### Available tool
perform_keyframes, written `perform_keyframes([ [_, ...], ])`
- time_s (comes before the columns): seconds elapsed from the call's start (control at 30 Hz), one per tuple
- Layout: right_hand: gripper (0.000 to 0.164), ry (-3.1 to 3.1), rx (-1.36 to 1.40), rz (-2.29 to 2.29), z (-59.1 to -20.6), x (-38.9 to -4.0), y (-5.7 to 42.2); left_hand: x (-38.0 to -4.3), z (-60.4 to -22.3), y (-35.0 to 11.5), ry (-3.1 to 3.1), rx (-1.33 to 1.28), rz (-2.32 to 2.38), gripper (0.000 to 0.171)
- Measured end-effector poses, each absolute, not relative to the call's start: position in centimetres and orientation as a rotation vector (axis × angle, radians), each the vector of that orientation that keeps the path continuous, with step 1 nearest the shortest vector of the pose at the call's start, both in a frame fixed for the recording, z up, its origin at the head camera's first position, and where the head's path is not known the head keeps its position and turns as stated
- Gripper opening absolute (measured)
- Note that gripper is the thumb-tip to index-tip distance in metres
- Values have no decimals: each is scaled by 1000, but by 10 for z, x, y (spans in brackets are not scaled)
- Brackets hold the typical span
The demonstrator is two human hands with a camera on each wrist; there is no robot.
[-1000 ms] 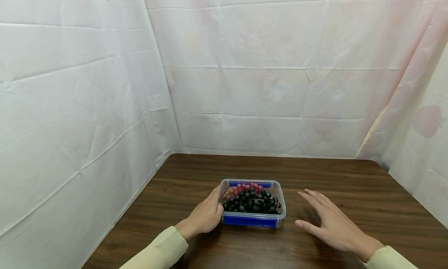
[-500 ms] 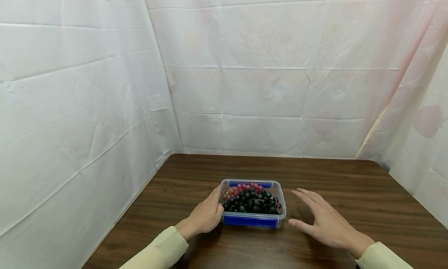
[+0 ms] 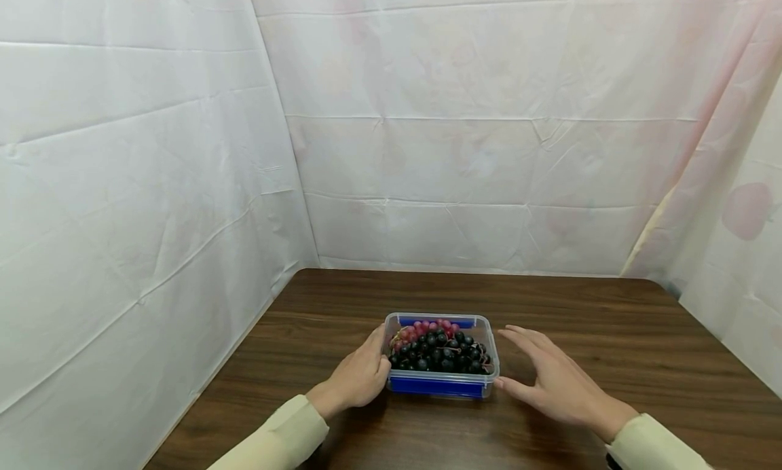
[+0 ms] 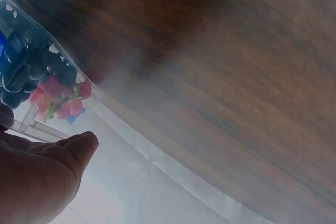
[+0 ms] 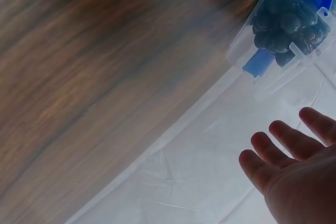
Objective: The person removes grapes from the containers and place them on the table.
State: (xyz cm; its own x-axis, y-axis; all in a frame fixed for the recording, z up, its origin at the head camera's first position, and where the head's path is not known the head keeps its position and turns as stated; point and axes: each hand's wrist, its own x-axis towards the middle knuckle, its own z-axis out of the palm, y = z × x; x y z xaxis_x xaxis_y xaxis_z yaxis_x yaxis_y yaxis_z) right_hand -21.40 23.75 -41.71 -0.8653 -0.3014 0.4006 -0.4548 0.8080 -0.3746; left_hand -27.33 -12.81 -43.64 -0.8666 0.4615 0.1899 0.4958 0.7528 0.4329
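Observation:
A clear plastic food container (image 3: 492,344) with blue clip latches stands on the table, its top uncovered. Dark grapes (image 3: 436,354) fill the near part of it, and a bunch of red grapes (image 3: 421,329) lies behind them. Along the container's left wall my left hand (image 3: 357,373) rests with extended fingers, the thumb at the near corner. My right hand (image 3: 559,380) is at the opposite side, fingers spread and thumb tip right at the near right corner. In the right wrist view, a gap shows between those fingers and the container wall (image 5: 286,77).
The brown wood-grain table (image 3: 342,293) has rounded far corners. White sheeting (image 3: 476,151) hangs behind it and on both sides, close to the table's edges. Pale green sleeves (image 3: 287,426) cover both forearms.
My right hand has moved left, closing the distance to the container's right side. The left hand, the container and the grapes have stayed where they were.

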Motion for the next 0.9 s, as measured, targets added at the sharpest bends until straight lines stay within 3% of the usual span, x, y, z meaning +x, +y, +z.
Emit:
perform_keyframes([
  [0.9,75,-2660,681,684,-404,-228,215,-271,-435,-129,-2870,-798,-736,64],
])
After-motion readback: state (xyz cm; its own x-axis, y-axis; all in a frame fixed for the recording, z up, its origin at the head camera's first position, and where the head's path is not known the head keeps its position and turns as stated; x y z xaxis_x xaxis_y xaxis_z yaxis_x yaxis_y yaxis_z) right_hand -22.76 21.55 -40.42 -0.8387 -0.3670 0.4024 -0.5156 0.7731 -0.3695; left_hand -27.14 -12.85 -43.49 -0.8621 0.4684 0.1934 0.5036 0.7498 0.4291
